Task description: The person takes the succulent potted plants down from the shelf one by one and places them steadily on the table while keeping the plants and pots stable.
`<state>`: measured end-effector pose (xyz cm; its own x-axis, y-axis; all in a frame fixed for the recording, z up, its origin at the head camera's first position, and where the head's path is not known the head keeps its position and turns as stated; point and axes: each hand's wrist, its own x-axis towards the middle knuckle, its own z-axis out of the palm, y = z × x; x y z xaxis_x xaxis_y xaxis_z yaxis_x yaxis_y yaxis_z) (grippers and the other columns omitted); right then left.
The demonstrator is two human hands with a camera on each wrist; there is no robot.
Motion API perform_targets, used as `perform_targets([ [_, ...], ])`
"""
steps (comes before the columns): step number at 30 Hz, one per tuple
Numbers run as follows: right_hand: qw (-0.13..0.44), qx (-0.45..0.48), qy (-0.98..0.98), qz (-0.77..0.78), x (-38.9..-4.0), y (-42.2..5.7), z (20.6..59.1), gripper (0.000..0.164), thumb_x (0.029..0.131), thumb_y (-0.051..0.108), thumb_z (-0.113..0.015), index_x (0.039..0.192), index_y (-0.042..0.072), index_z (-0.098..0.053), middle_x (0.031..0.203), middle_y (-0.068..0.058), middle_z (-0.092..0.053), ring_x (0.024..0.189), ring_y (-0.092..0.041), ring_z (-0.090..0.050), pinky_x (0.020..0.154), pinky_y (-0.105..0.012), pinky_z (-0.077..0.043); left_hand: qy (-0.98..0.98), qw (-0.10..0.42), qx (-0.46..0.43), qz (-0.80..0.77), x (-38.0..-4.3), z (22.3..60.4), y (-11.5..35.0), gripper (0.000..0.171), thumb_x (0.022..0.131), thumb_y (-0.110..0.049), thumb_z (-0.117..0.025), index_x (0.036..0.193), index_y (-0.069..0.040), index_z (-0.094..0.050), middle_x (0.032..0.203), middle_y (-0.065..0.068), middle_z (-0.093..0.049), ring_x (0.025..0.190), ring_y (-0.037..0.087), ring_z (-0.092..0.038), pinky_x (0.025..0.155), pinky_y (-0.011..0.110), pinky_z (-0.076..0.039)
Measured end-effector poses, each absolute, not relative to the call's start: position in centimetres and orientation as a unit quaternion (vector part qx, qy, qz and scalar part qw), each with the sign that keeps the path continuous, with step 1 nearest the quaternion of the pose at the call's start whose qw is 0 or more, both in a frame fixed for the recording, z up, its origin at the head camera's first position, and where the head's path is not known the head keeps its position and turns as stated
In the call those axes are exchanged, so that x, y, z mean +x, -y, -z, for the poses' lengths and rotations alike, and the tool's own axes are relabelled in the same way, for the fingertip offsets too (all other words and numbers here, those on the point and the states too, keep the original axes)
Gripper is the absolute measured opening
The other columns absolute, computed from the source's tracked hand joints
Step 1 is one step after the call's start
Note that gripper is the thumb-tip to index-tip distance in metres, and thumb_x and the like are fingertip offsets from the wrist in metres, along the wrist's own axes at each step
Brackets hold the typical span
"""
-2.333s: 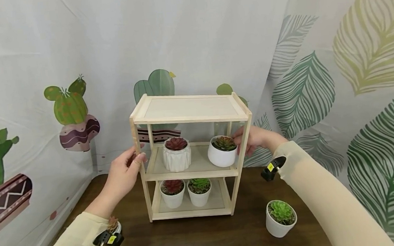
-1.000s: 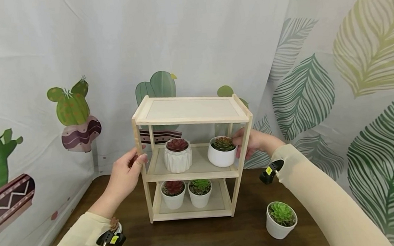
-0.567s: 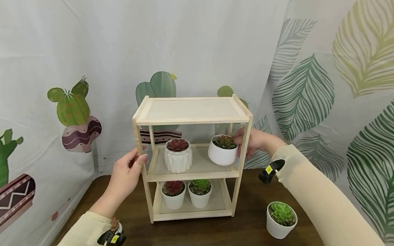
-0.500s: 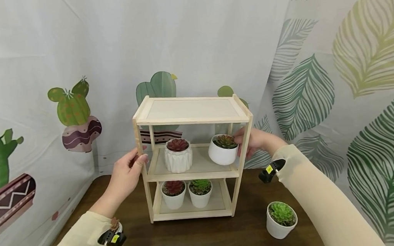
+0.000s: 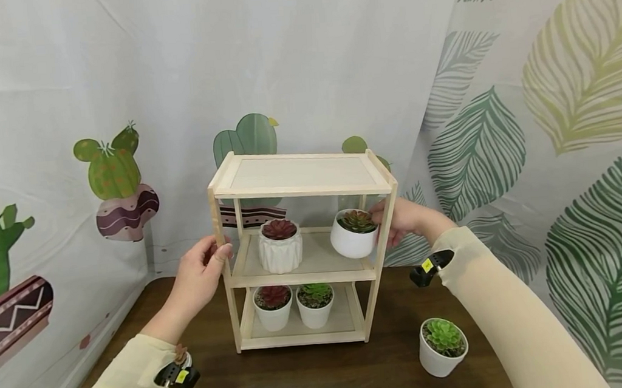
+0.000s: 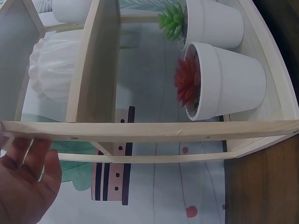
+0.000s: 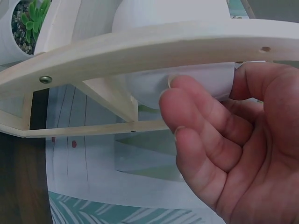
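A pale wooden three-tier shelf [image 5: 309,276] stands on the table. My left hand [image 5: 197,276] grips its left front post, thumb in front; fingers curl behind that post [image 6: 154,132] in the left wrist view. Reaching in from the right side, my right hand [image 5: 398,220] pinches the rim of a round white succulent pot [image 5: 353,242] on the middle tier. In the right wrist view, curled fingers [image 7: 196,116] lie against this pot's white wall [image 7: 149,84], behind the side post. To its left sits a ribbed white pot [image 5: 281,251] with a dark red succulent.
On the bottom tier are a red succulent pot [image 5: 273,315] and a green succulent pot [image 5: 316,314], side by side. Another green succulent pot [image 5: 439,357] stands on the dark wooden table [image 5: 304,383] at right. A small succulent [image 5: 181,354] is partly hidden by my left wrist.
The round white pot has shifted slightly back and to the right on the middle tier, with my right hand at its rim. My left hand keeps its grip on the post.
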<state>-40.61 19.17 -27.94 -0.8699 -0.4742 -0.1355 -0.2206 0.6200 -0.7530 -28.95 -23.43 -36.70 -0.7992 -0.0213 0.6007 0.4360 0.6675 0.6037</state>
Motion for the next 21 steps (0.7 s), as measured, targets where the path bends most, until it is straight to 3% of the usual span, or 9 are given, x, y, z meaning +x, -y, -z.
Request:
perform_targets([
  [5,0.161,-0.203,-0.886,0.384,-40.5,-19.3,27.7,0.056,0.103,0.011,-0.044,0.152,-0.015,-0.033,0.07,-0.013,-0.074,0.061,-0.027,-0.074,0.061,-0.044,-0.062,0.86,0.284,-0.126,0.404,-29.2,36.9,23.6,0.031,0.109,-0.036,-0.052,0.116,-0.01,-0.066,0.09,0.006,-0.067,0.08,0.011,-0.058,0.07,0.026,-0.049],
  [11,0.159,-0.208,-0.887,0.38,-40.4,-19.5,27.4,0.056,0.104,0.012,-0.043,0.151,-0.015,-0.033,0.069,-0.013,-0.074,0.061,-0.028,-0.074,0.061,-0.045,-0.063,0.857,0.282,-0.129,0.412,-29.2,37.0,23.6,0.029,0.109,-0.035,-0.052,0.114,-0.011,-0.066,0.089,0.006,-0.065,0.079,0.01,-0.057,0.07,0.025,-0.049],
  [16,0.148,-0.208,-0.889,0.38,-40.3,-19.7,27.1,0.052,0.102,0.012,-0.043,0.148,-0.013,-0.042,0.067,-0.013,-0.073,0.061,-0.029,-0.074,0.059,-0.042,-0.062,0.857,0.28,-0.127,0.415,-29.2,37.0,23.6,0.029,0.109,-0.036,-0.052,0.113,-0.011,-0.065,0.089,0.006,-0.065,0.079,0.011,-0.057,0.069,0.026,-0.048],
  [21,0.134,-0.199,-0.892,0.383,-40.1,-20.2,26.7,0.037,0.104,0.014,-0.042,0.124,-0.011,-0.061,0.063,-0.014,-0.071,0.059,-0.026,-0.073,0.059,-0.044,-0.062,0.86,0.274,-0.12,0.413,-29.2,36.9,23.7,0.03,0.109,-0.037,-0.052,0.116,-0.011,-0.065,0.091,0.006,-0.066,0.081,0.011,-0.058,0.071,0.026,-0.049],
])
